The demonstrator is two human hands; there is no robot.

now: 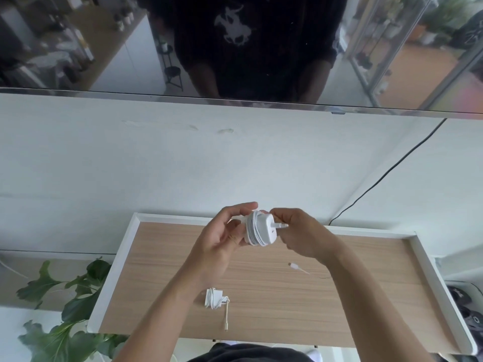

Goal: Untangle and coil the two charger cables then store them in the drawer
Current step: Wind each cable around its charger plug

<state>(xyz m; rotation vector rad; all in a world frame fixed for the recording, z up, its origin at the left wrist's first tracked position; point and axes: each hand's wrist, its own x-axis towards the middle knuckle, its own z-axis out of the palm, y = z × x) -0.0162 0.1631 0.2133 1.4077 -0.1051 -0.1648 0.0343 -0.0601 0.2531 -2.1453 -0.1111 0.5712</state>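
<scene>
A white charger plug with its cable wound around it is held above the open drawer. My left hand grips its left side. My right hand pinches the cable by the plug's right face. The loose end of that cable hangs below my right wrist. A second white charger, cable coiled around it, lies in the drawer near the front left, its connector end trailing toward me.
The drawer has a wooden bottom and white walls. A green plant stands to the left. A dark screen hangs on the white wall above, and a black cable runs down the wall at the right.
</scene>
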